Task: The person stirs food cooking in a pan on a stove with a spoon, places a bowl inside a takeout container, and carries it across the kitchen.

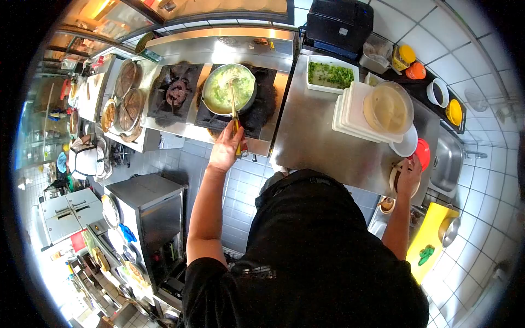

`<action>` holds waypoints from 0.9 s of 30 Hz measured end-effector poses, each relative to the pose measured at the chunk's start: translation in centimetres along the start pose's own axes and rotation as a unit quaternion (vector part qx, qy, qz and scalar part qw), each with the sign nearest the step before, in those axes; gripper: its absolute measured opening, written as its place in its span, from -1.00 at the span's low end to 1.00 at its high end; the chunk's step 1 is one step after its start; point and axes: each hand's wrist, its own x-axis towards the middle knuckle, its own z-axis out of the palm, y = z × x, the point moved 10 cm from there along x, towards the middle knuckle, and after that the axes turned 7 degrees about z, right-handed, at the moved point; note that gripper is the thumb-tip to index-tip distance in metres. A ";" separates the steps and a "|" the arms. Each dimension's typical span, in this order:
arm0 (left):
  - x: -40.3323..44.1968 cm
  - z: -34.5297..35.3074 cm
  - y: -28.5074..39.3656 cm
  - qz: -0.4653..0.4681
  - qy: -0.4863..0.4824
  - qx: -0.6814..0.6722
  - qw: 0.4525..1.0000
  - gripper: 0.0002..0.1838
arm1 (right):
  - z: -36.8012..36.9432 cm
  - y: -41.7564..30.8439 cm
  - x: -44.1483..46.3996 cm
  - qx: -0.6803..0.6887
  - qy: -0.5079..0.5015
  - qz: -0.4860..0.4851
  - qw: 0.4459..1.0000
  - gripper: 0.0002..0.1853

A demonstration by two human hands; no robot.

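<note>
My left hand (224,148) is closed around the handle of a long spoon (233,104). The spoon's head rests in a pan (204,101) of pale green, creamy food on the right burner. Whether my fingers also grip the pan's own handle, I cannot tell. At the right end of the steel counter, my right hand (408,174) is curled over a round, dark-rimmed container (394,179); my fingertips are partly hidden and what they hold is unclear. Beside that hand are a red round bowl or lid (422,153) and a white round lid (406,143).
A white tub of chopped greens (331,75) stands at the counter's back, near stacked white lids (350,115) and a clear round tub (388,108). The sink (447,164) and yellow board (429,235) are rightmost. An unused burner (176,94) lies left of the pan.
</note>
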 end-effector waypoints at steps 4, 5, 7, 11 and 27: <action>-1.0 -0.2 0.1 -0.033 0.015 -0.108 0.994 -0.08 | 0.2 1.4 0.2 -0.047 -0.005 0.009 0.999 -0.53; -1.2 0.0 0.1 -0.061 0.007 -0.133 0.989 0.01 | 0.3 1.7 0.2 -0.057 -0.005 0.014 0.998 -0.52; -1.9 0.1 0.4 -0.087 0.012 -0.177 0.980 0.15 | 0.3 1.8 0.0 -0.060 -0.002 0.005 0.998 -0.53; -4.1 1.5 -0.4 -0.182 0.076 -0.356 0.913 0.13 | -1.0 0.4 -0.4 -0.026 0.086 -0.047 0.995 -0.64; -3.3 10.7 -2.9 -0.436 0.184 -0.790 0.390 0.00 | 0.0 -0.9 0.1 -0.027 0.025 -0.063 0.997 -0.59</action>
